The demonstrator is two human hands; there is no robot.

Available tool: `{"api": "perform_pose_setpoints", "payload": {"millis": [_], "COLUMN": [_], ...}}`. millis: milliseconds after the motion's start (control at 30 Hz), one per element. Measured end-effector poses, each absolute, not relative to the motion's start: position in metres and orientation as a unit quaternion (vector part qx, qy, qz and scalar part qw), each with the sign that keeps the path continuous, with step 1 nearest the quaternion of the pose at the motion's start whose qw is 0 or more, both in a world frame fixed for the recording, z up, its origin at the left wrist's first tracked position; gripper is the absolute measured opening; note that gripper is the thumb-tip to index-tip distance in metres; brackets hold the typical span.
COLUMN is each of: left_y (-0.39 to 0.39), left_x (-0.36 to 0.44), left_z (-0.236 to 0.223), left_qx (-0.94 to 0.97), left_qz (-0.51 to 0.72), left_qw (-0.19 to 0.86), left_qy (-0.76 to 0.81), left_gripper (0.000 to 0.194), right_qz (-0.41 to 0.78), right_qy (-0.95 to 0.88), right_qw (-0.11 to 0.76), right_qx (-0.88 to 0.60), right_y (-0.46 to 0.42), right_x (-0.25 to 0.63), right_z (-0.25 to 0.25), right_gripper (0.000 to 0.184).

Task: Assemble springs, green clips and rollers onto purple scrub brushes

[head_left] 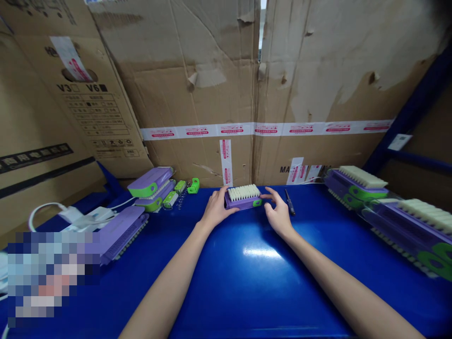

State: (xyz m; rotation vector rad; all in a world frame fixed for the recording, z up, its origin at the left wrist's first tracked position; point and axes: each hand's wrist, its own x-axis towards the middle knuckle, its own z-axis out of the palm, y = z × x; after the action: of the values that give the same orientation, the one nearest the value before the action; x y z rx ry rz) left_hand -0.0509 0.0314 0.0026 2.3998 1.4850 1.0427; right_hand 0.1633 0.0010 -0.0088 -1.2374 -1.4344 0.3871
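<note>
A purple block-shaped device [243, 204] with a green end piece lies on the blue table, its rows of cream bristle-like teeth facing up. My left hand [217, 207] grips its left end, thumb along the front and fingers behind. At the other end, my right hand [278, 214] has its fingers apart; a fingertip is at or very near the green piece, and contact cannot be made out. Just right of that hand lies a dark, slim screwdriver-like tool [290, 203].
Similar purple devices are stacked at left [151, 184] and right [356, 188]. Small green-and-clear parts [170, 199], springs [183, 195] and a green bracket [193, 185] lie left of my hands. A white power strip [90, 219] with cables sits farther left. Cardboard [197, 94] walls the back.
</note>
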Motion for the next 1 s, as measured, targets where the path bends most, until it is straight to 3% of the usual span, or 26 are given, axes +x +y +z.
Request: {"api": "perform_pose_setpoints", "payload": {"millis": [1000], "left_y": [0.0356], "left_x": [-0.0511], "left_z": [-0.0015], "left_qx": [0.787], "left_qz": [0.374], "left_qw": [0.103], "left_qy": [0.479], "left_gripper": [0.083], "right_qz": [0.235], "right_qy": [-0.645], "right_qw": [0.558], "right_qx": [-0.467], "right_y": [-0.0004], "right_x": [0.1613], "right_z": [-0.0099], "right_gripper": [0.067]}}
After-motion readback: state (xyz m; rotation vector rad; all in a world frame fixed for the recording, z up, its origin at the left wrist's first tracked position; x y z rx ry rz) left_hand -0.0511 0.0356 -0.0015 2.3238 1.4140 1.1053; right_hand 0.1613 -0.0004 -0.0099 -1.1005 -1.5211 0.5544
